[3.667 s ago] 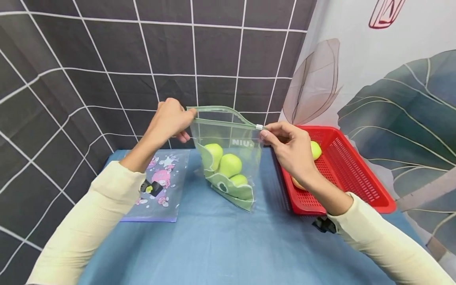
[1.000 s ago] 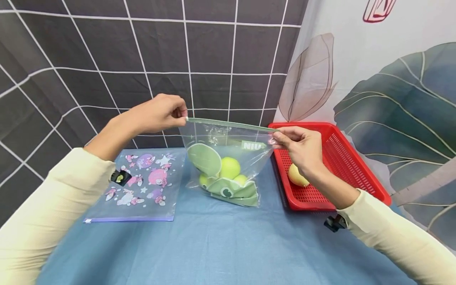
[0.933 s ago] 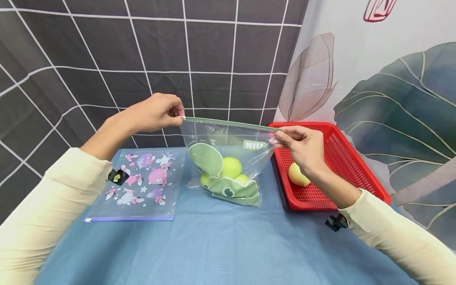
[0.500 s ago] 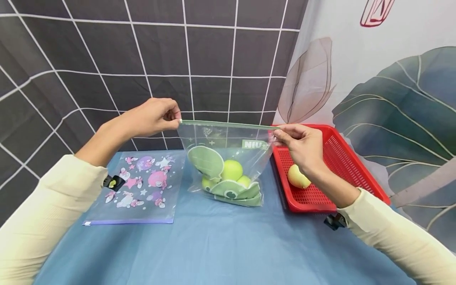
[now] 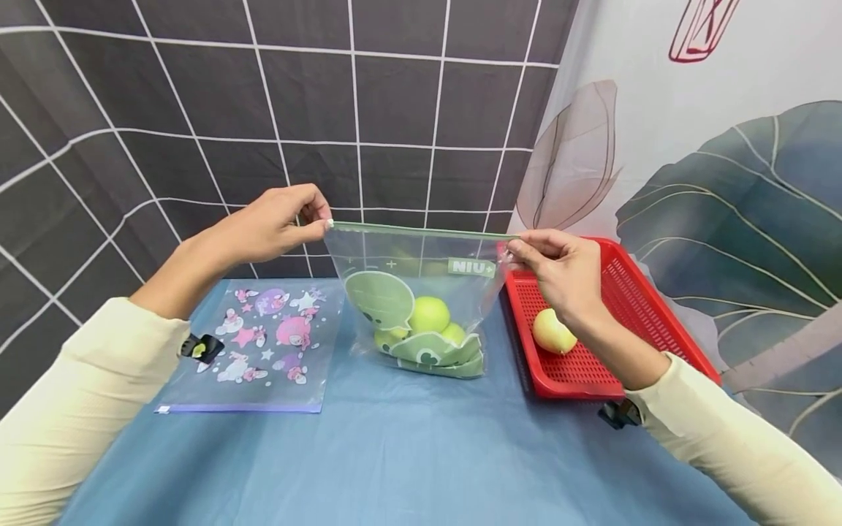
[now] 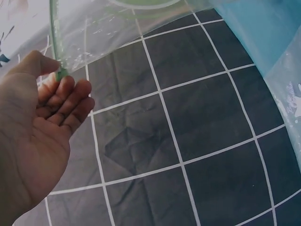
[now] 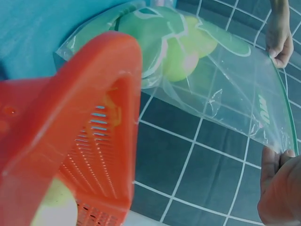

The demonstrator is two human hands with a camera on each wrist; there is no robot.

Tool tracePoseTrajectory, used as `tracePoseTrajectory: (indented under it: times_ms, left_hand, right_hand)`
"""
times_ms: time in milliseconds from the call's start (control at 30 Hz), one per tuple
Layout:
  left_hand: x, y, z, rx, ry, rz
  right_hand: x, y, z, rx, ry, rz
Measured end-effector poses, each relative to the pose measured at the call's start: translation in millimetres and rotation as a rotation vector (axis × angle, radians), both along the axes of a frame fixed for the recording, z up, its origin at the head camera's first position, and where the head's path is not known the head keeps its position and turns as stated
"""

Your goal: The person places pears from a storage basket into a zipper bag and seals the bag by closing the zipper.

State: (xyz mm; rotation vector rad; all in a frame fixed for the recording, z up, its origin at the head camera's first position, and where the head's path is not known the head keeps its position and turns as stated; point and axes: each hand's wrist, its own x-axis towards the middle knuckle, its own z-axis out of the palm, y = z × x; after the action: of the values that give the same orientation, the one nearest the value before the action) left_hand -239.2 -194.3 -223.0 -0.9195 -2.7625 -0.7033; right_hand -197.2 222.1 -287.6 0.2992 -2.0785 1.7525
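Observation:
A clear slider zip bag (image 5: 378, 299) with green print and a "NIU" label stands on the table in the head view, its green top edge pulled straight between both hands. Inside it lie round yellow-green fruits (image 5: 430, 315), partly covered by the print. My left hand (image 5: 279, 223) pinches the top left corner at the small white slider (image 5: 330, 224). Thumb and fingers of my right hand (image 5: 566, 274) pinch the top right corner. In the left wrist view, the left hand (image 6: 49, 108) has the green zip strip (image 6: 55, 33) between thumb and forefinger.
A red plastic basket (image 5: 647, 307) stands at the right, under the right forearm, with a pale yellow fruit (image 5: 552, 331) in it. Flat on the left lies another clear zip bag (image 5: 263, 343) with pink prints and a purple edge. Behind hangs a dark gridded cloth (image 5: 395, 95).
The bag's mouth gaped earlier, with the slider at the right corner; now the edge is closed and the slider is at the left. My left hand has moved left, stretching the top edge.

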Motion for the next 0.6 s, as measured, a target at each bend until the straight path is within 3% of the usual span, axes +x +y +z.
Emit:
tracePoseTrajectory:
  times_ms: [400,600]
  left_hand:
    - [11.4,-19.1,2.5,0.135,-0.034,0.084]
    - [20.1,-44.8,-0.2,0.216,-0.047,0.144]
  right_hand:
    - [2.7,-14,12.2,0.032,-0.002,0.110]
    - [5.1,-40,15.3,0.011,-0.016,0.191]
